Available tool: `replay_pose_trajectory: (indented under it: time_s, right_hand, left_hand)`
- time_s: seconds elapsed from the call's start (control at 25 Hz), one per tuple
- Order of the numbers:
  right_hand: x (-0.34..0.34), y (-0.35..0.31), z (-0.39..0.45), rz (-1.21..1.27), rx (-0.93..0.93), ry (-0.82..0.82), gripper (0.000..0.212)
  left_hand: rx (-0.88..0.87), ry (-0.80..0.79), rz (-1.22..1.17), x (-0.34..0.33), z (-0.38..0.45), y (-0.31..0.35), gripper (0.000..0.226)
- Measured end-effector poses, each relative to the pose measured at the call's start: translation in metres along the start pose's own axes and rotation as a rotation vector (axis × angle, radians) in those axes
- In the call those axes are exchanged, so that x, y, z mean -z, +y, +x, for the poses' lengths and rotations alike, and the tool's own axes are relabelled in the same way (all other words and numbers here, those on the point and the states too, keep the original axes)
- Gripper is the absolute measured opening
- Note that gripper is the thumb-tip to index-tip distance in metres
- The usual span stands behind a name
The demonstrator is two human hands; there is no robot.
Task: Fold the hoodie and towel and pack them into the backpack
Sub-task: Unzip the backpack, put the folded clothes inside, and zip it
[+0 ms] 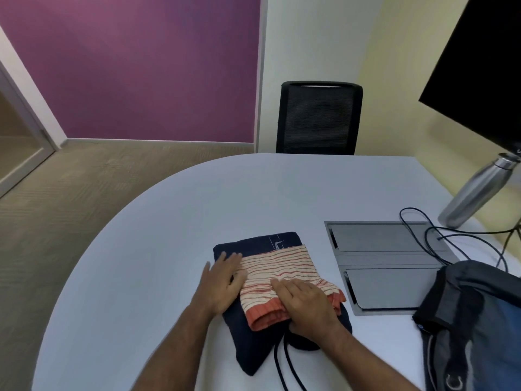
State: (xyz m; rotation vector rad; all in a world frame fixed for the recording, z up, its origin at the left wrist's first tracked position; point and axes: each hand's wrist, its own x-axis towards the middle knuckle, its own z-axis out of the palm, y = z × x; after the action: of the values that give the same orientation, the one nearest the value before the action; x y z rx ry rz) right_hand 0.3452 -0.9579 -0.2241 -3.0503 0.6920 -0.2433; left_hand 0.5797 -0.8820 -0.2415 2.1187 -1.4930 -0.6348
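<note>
Hands lie flat on a stack of folded cloth near the surface's front edge. The left hand rests open, fingers straight, partly on the dark hoodie and touching the left side of the striped towel. The right hand presses down on the towel's near right part, fingers straight and pointing left, gripping nothing. The towel, cream with red stripes and an orange hem, lies folded on top of the folded hoodie, whose edges show beyond it on the far, left and near sides. Two dark cords run from the hoodie's near end toward the front edge. The backpack, grey and blue, sits at the surface's right front corner, apart from the stack. Between them a grey hatch is set into the surface. Black cables loop over the hatch's far right corner. A steel bottle stands at the right edge, beneath a black screen. A black chair stands beyond the far edge.
</note>
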Motion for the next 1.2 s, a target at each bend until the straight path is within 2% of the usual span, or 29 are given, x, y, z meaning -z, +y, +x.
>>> replay_pose_trajectory:
  time_s: [0.08,0.2,0.36,0.48,0.72,0.88,1.04,1.2]
  right_hand:
    - [0.02,0.004,-0.012,-0.013,-0.059,0.018,0.1]
    - [0.051,0.012,-0.034,-0.039,-0.162,0.06,0.098]
    - [0.093,0.018,-0.076,-0.083,-0.264,0.116,0.094]
    - [0.122,0.021,-0.115,-0.163,-0.313,0.149,0.09]
    - [0.182,0.025,-0.193,-0.266,-0.465,0.241,0.089]
    - [0.221,0.028,-0.253,-0.339,-0.575,0.317,0.09]
    - [0.246,0.03,-0.319,-0.387,-0.701,0.354,0.088]
    - [0.254,0.027,-0.388,-0.444,-0.826,0.358,0.085]
  left_hand:
    - [0.074,0.116,0.069,-0.001,-0.009,0.002,0.059]
    - [0.119,0.155,0.158,-0.004,-0.026,0.022,0.064]
    - [0.007,0.141,0.276,-0.012,-0.043,0.063,0.105]
    - [-0.096,0.12,0.311,-0.018,-0.045,0.103,0.117]
    - [-0.329,0.136,0.289,-0.027,-0.052,0.19,0.112]
    - [-0.456,0.125,0.271,-0.045,-0.062,0.245,0.094]
    - [-0.597,0.062,0.309,-0.079,-0.081,0.291,0.089]
    - [-0.753,-0.064,0.308,-0.127,-0.108,0.332,0.085]
